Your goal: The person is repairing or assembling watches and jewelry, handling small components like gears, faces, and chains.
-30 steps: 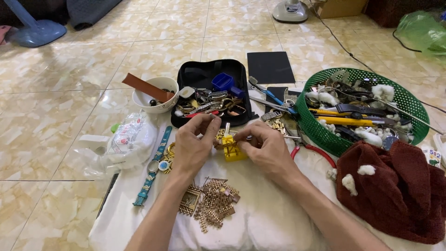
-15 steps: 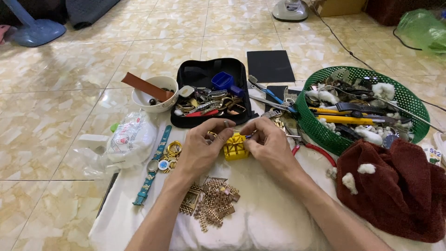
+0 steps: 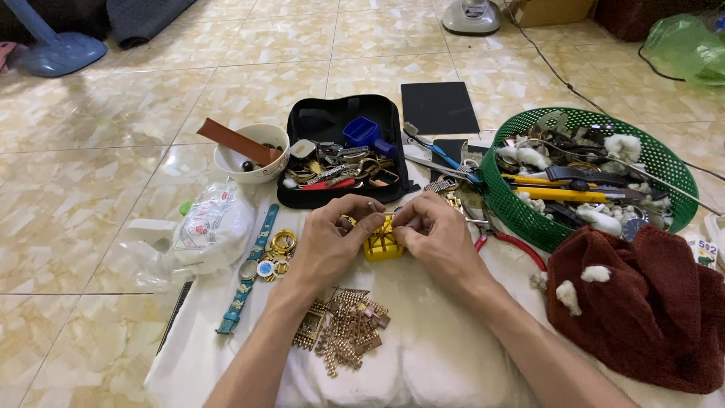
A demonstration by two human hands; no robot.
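Note:
Both my hands meet over a small yellow plastic block holder (image 3: pixel 384 245) that rests on the white cloth (image 3: pixel 430 355). My left hand (image 3: pixel 332 238) pinches its left side, with a thin pin-like tool sticking up from the fingertips. On the holder's right side my right hand (image 3: pixel 434 234) curls its fingers over the top edge. A gold watch bracelet (image 3: pixel 343 329) lies on the cloth just below my left wrist. What sits inside the holder is hidden by my fingers.
A black open tool case (image 3: pixel 343 151) of small parts lies behind the hands. A green basket (image 3: pixel 664 170) of tools stands at the right, above a dark red towel (image 3: pixel 642 302). A white bowl (image 3: pixel 245 155), plastic bag (image 3: pixel 208 227) and teal watch strap (image 3: pixel 245 279) lie left.
The yellow holder has come down from being lifted in my fingers and now rests on the cloth. Both hands shifted slightly toward me and closed in around it.

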